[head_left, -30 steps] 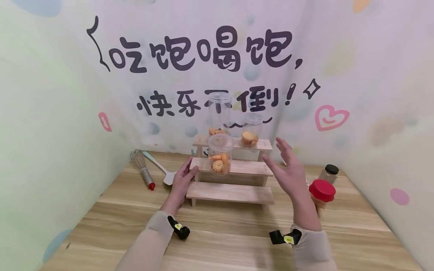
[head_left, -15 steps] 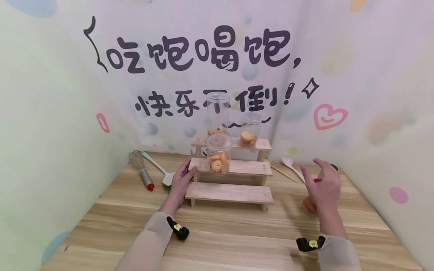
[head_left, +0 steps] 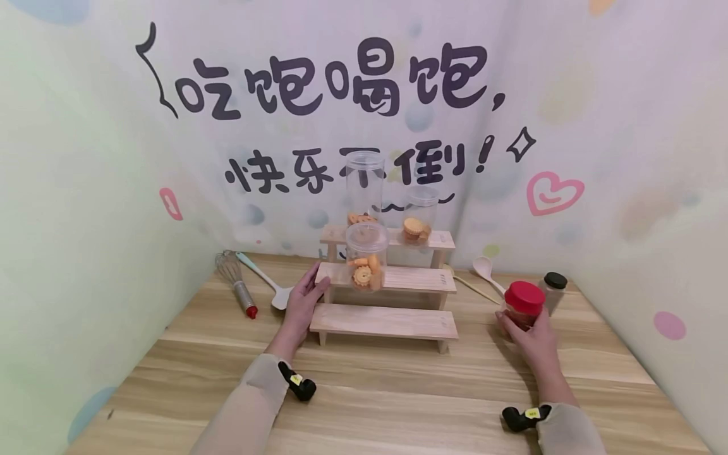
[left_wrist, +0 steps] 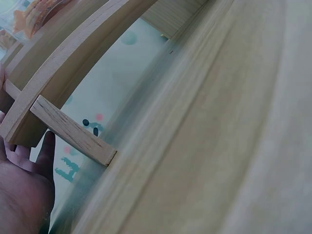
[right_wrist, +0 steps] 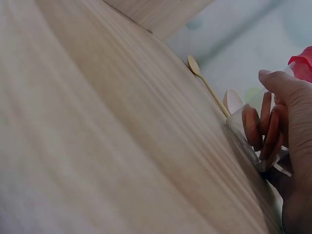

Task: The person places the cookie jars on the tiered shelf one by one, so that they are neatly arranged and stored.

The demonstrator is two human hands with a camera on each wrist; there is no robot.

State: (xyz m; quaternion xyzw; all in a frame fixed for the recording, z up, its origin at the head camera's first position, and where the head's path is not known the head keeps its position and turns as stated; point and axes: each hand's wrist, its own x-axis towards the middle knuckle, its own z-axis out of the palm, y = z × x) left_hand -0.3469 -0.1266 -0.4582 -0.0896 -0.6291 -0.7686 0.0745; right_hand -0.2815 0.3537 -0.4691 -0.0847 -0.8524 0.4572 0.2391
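My left hand (head_left: pixel 299 311) holds the left end of a three-step wooden display stand (head_left: pixel 392 321). In the left wrist view its fingers lie around the end of a step board (left_wrist: pixel 46 78). My right hand (head_left: pixel 539 346) grips a clear jar with a red lid (head_left: pixel 524 297) at the right of the table. Through its wall, round brown cookies (right_wrist: pixel 253 127) show in the right wrist view. A lidded jar of cookies (head_left: pixel 366 262) stands on the middle step. On the top step are a tall jar (head_left: pixel 365 183) and a shorter jar (head_left: pixel 419 218), both with cookies low inside.
A whisk (head_left: pixel 236 284) and a white spatula (head_left: pixel 267 283) lie left of the stand. Behind the red-lidded jar stands a black-capped jar (head_left: pixel 554 291). A pale spoon (head_left: pixel 485 270) and a thin wooden spoon (right_wrist: pixel 209 90) lie to the stand's right. A printed wall backs the table.
My right hand has moved from beside the stand to the right and down, and has taken hold of the red-lidded jar. My left hand stays at the stand.
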